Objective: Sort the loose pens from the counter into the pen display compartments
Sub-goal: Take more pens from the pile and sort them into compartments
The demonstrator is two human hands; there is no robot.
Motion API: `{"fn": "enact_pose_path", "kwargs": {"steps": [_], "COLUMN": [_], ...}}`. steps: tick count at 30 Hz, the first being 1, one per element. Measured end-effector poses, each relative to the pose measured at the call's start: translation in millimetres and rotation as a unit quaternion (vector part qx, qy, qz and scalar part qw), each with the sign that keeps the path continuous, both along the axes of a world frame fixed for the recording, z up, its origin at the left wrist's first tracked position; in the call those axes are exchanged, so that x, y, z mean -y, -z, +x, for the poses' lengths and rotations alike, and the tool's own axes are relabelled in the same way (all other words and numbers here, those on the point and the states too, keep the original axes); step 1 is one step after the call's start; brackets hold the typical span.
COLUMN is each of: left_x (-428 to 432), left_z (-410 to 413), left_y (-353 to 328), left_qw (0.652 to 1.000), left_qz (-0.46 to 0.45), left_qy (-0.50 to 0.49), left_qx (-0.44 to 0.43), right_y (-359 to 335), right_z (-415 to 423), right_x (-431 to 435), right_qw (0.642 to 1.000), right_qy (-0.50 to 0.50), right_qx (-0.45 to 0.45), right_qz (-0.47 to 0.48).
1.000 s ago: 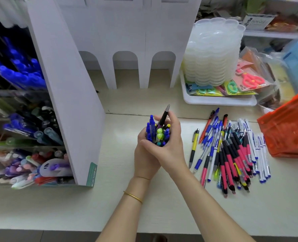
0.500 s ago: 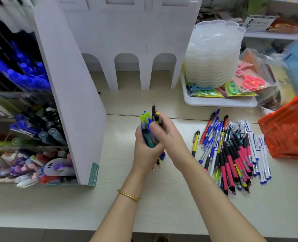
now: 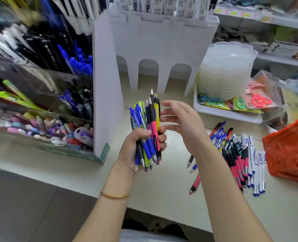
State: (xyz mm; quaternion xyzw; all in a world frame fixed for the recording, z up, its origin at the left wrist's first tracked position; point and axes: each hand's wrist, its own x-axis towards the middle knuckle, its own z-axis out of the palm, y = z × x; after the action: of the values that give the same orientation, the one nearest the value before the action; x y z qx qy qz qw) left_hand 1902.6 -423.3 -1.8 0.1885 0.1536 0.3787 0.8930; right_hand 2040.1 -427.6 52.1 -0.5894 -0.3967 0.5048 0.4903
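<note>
My left hand [image 3: 136, 151] grips a bunch of pens [image 3: 147, 130] upright above the counter; the bunch mixes blue, lime, pink and black barrels. Just right of the bunch, my right hand [image 3: 183, 123] hovers with fingers spread and relaxed, holding nothing. A pile of loose pens [image 3: 237, 154] lies on the counter to the right, pink-and-black ones beside white-and-blue ones. The pen display [image 3: 40, 105] stands at the left, with clear tiered compartments full of blue, green and pastel pens.
A white divider box [image 3: 108, 95] separates the display from the middle counter. A white tray [image 3: 228, 114] with stacked clear lids and packaged scissors sits at the back right. An orange plastic bag [image 3: 287, 151] lies at the right edge.
My right hand has let go of the bunch and opened beside it. My left hand now holds the pens alone, turned more upright. The view has tilted up and back.
</note>
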Motion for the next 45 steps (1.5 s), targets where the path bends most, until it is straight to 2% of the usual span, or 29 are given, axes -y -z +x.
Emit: {"fn": "enact_pose_path", "kwargs": {"steps": [3,7,9,13,19,24,27,31,34,37,40,42,44,45], "left_x": [16,38,50,65,73,75,73,68,64,55,40,30,19,13], "left_z": [-9,-27,-37,-59,-107,-186,-242,-304,-338,-358,-366,-367,-365,-364], "left_y": [-11,-26,-32,-37,-42,-47,-45,-45,-49,-57,-63,-65,-68,-70], "left_qw": [0.995,0.966,0.957,0.948,0.965,0.969,0.968,0.972,0.967,0.948,0.921,0.906,0.895,0.892], "left_qz": [0.008,0.006,0.016,0.018,0.009,0.068,0.083,0.074,0.068,0.065,0.08,0.091,0.097,0.104], "left_qy": [-0.039,-0.114,-0.137,-0.182,-0.15,-0.098,-0.106,-0.112,-0.122,-0.153,-0.219,-0.259,-0.286,-0.292], "left_qx": [-0.089,-0.23,-0.254,-0.261,-0.215,-0.218,-0.212,-0.191,-0.211,-0.272,-0.311,-0.321,-0.327,-0.33], "right_y": [-9,-12,-11,-17,-30,-41,-45,-44,-46,-55,-66,-70,-70,-71], "right_z": [-12,-37,-49,-74,-122,-188,-239,-304,-341,-362,-378,-391,-403,-408], "right_x": [9,17,22,30,45,53,51,43,36,26,16,8,-2,-7], "right_qw": [0.999,0.991,0.988,0.984,0.984,0.981,0.986,0.985,0.985,0.982,0.972,0.949,0.9,0.882], "right_qy": [-0.027,-0.065,-0.085,-0.126,-0.114,-0.126,-0.116,-0.126,-0.124,-0.09,-0.127,-0.165,-0.159,-0.151], "right_qx": [0.024,0.104,0.12,0.106,0.113,0.104,0.055,0.039,0.036,0.076,0.119,0.224,0.373,0.414], "right_qz": [0.022,0.053,0.056,0.069,0.083,0.106,0.103,0.111,0.114,0.15,0.156,0.149,0.159,0.167]}}
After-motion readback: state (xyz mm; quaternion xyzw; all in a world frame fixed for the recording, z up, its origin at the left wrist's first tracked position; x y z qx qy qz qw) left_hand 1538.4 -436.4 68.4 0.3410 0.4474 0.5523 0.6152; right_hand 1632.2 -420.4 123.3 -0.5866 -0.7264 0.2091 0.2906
